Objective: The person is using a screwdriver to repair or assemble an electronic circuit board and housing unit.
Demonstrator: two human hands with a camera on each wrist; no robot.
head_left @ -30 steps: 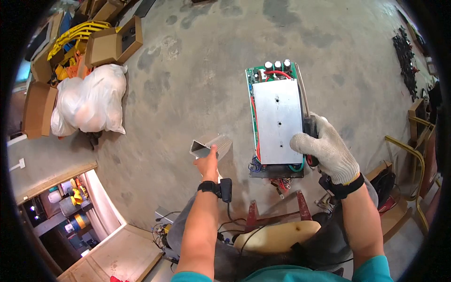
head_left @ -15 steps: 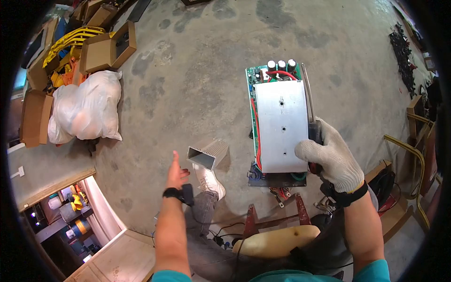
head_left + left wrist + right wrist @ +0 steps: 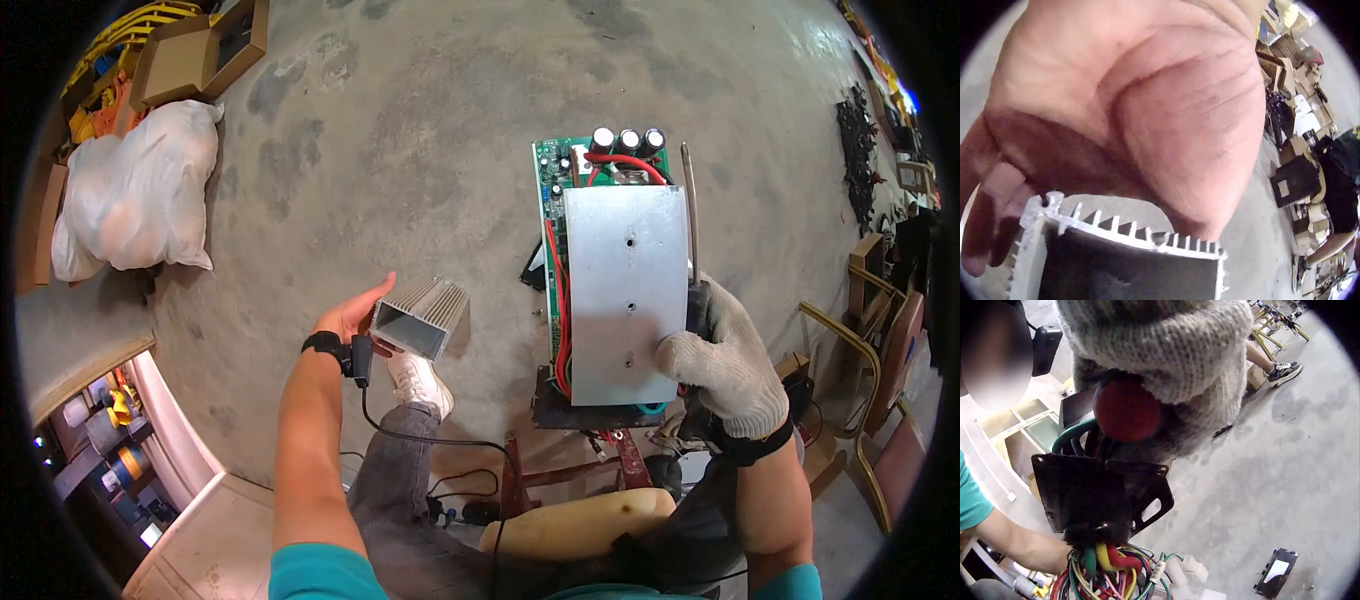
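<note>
My right hand (image 3: 730, 360), in a knitted glove, holds a circuit board (image 3: 552, 185) with a silver metal plate (image 3: 625, 290) over it, thumb on the plate's edge. The same hand grips a screwdriver (image 3: 692, 215), its shaft pointing up alongside; the red end of its handle (image 3: 1129, 411) shows in the right wrist view. Under that hangs a black end plate (image 3: 1082, 494) with a bundle of coloured wires (image 3: 1116, 569). My bare left hand (image 3: 348, 316) is spread at the left side of a finned, hollow aluminium housing (image 3: 425, 300), whose open end (image 3: 1129, 240) faces my palm.
My shoe (image 3: 420, 383) is just below the housing. A small black part (image 3: 1276, 573) lies on the concrete floor. A white plastic bag (image 3: 145, 190) and an open cardboard box (image 3: 180, 65) are at the left. A gold-framed chair (image 3: 845, 340) stands at the right.
My left hand first came away from the housing to the left, then returned to its left side. The circuit board stays in my right hand and appears larger and slightly further right.
</note>
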